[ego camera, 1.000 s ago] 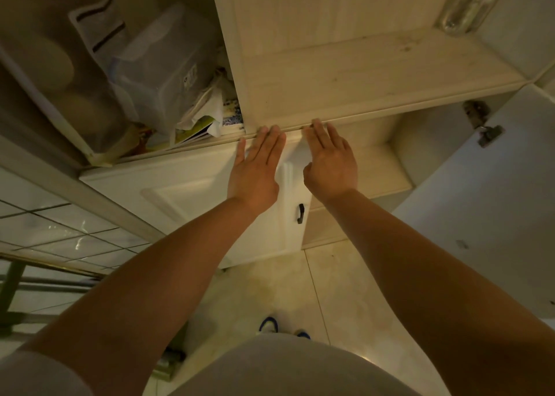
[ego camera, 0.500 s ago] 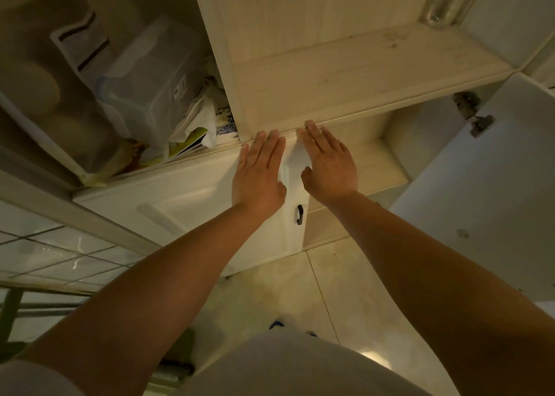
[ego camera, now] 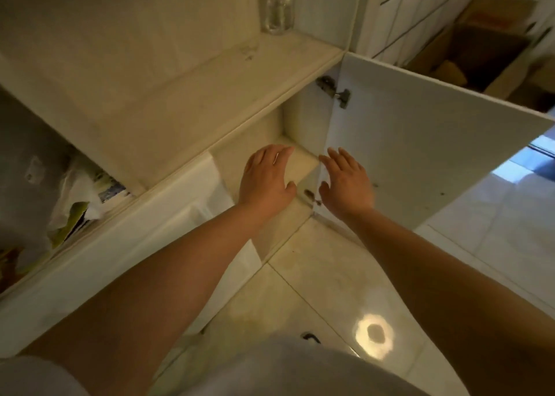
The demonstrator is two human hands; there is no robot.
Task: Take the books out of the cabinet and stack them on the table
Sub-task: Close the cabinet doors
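I look down at a pale wooden cabinet (ego camera: 186, 101). Its lower right compartment (ego camera: 300, 161) stands open, and the inner shelf visible there is bare. My left hand (ego camera: 267, 179) reaches flat toward that opening with fingers straight, holding nothing. My right hand (ego camera: 345, 182) hovers beside the inner face of the open door (ego camera: 420, 155), fingers spread and empty. In the left compartment, printed book or magazine edges (ego camera: 111, 191) show under crumpled paper and plastic. The table is out of view.
The left lower door (ego camera: 135, 245) is closed. A clear plastic bottle (ego camera: 276, 2) stands on the upper shelf. An open cardboard box (ego camera: 486, 53) sits on the floor behind the open door. Glossy floor tiles (ego camera: 330, 290) lie below me.
Both hands have left the shelf edge above the closed left door and moved right and down to the open right compartment. The camera has swung right, bringing the open door and box into view.
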